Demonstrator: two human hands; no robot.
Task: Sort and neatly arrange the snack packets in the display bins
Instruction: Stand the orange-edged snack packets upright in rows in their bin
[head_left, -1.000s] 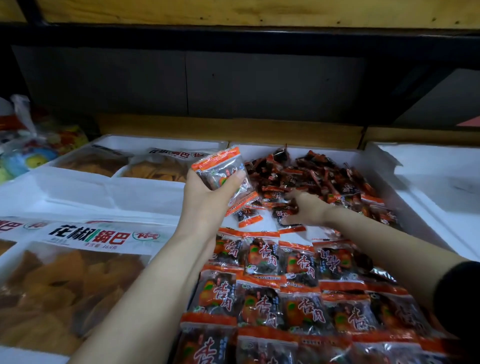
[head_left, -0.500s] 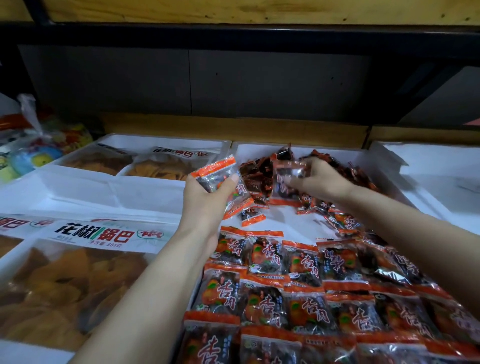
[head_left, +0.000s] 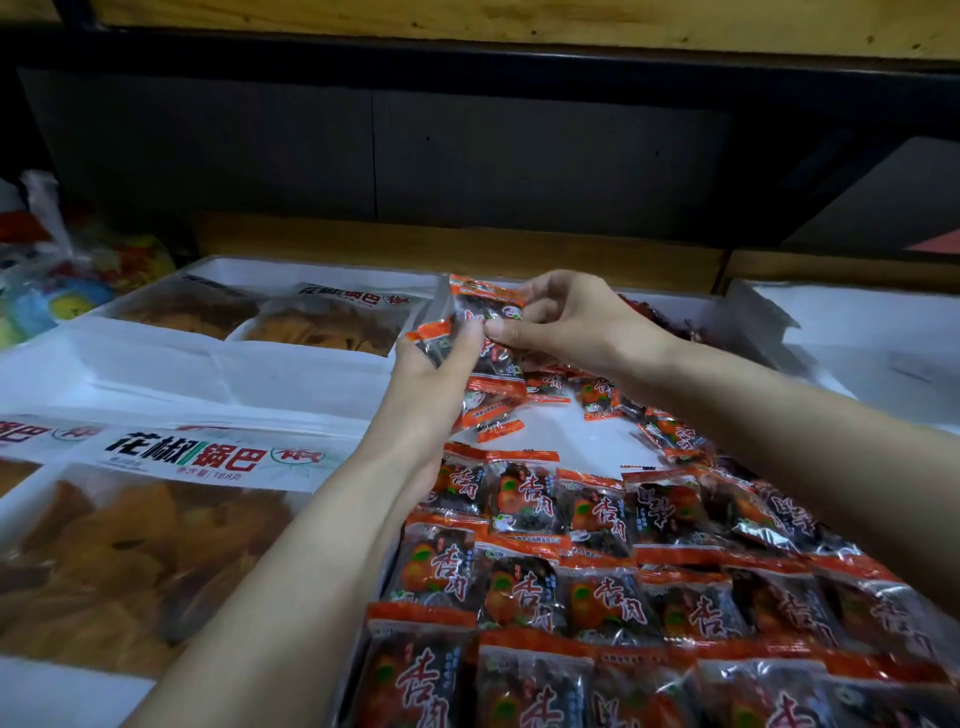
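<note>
From the head camera, the left hand (head_left: 434, 366) is raised over the middle bin (head_left: 584, 441), its fingers wrapped round a small stack of packets (head_left: 493, 382) that hangs from the palm, orange seams down. The right hand (head_left: 569, 322) meets it from the other side and pinches a single packet (head_left: 483, 301) between thumb and curled fingers against the top of that stack; whether it is adding the packet or squaring the bundle, I cannot tell. Below, the near half of the bin looks done: the tidy rows (head_left: 571, 577) lie flat and overlapping, labels mostly facing up. Beyond a bare white patch of floor, the loose heap (head_left: 670, 431) lies jumbled toward the far right corner, with a few strays under the hands. I judge the job somewhat past halfway, with the heap and the held stack left to lay out. The neighbouring bin's large crisp bags (head_left: 135, 561) sit to the left.
</note>
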